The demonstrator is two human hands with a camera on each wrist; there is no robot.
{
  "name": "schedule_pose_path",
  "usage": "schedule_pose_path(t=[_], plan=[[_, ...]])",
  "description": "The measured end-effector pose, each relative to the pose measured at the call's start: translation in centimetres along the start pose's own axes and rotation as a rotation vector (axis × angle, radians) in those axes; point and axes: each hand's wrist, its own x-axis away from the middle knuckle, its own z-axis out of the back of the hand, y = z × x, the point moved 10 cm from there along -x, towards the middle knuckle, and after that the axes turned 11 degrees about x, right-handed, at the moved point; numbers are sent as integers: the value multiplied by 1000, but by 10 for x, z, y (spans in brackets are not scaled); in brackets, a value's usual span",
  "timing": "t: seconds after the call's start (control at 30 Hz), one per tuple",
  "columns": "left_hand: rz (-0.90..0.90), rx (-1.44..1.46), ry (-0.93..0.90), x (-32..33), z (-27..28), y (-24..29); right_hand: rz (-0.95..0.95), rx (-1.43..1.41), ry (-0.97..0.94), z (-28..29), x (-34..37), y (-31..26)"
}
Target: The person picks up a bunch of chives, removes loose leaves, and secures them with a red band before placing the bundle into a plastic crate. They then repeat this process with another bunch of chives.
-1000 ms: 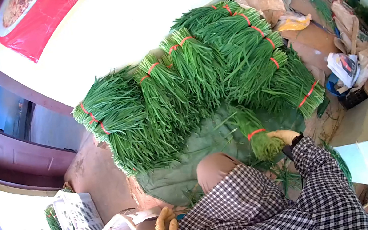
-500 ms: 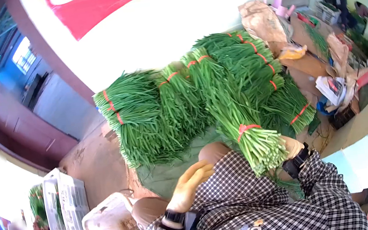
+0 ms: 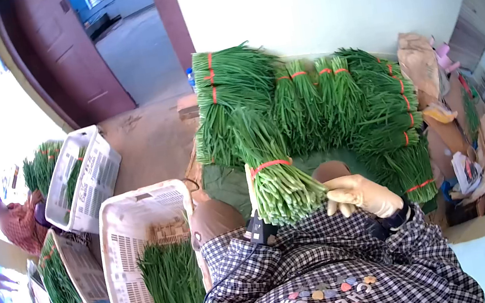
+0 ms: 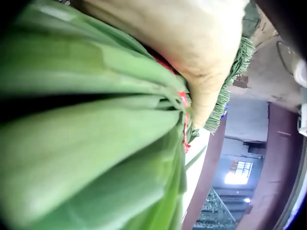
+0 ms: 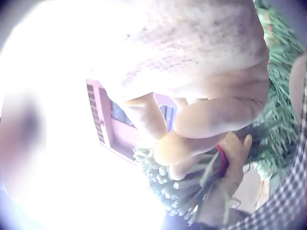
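A bundle of long green leafy stalks with a red band stands out in front of the lap, its pale cut ends towards the body. My gloved left hand grips it around the band; in the head view the bundle hides most of that hand. In the right wrist view the left hand shows behind the stalks. My gloved right hand is at the right of the cut ends, its fingers loosely bent and their tips at the outer stalks, not around the bundle.
Banded bundles lie piled on a green sheet by the wall. A white crate with bundles inside stands left of the knee. More crates and a person are further left, wrappings at the right.
The bundle has moved left and turned its cut ends towards the body. My left hand has taken hold of it, while my right hand has let go around it. The view has swung left.
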Motion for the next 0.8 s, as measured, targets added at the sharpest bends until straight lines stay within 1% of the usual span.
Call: schedule_pose_path(t=[0.03,0.07,0.1,0.2,0.27,0.3,0.37,0.4,0.43,0.5,0.53,0.57,0.63,0.67,0.7,0.73,0.77,0.8], plan=[[-36,-1,16,3,3,4,-12,13,124,12,1,-4],[-75,-4,42,5,9,8,17,60,233,18,6,-18],[-120,-17,72,6,18,13,88,111,314,23,8,-30],[-213,-45,147,11,41,23,127,67,361,25,-2,-31],[-260,-56,187,15,52,30,327,309,394,11,-11,-56],[-284,-63,201,17,55,34,434,401,449,2,-16,-71],[-326,-78,223,22,62,42,425,649,480,-14,-25,-89],[-349,-79,237,24,65,47,531,874,566,-23,-25,-109],[-373,-84,251,28,68,52,530,877,557,-25,-29,-106],[-414,-97,272,33,72,66,607,921,562,-26,-37,-103],[-430,-103,280,36,74,74,471,799,435,-23,-41,-95],[-449,-111,286,39,76,82,297,581,311,-19,-41,-82],[-483,-117,299,44,81,96,240,393,141,-21,-27,-84],[-493,-120,308,46,85,100,246,474,153,-14,-18,-85],[-501,-125,298,46,87,104,280,344,240,0,-14,-75],[-507,-125,291,45,86,107,350,359,371,13,-5,-79],[-454,-147,184,43,76,102,421,373,501,24,4,-85],[-486,-156,196,44,78,105,497,469,690,31,14,-94]])
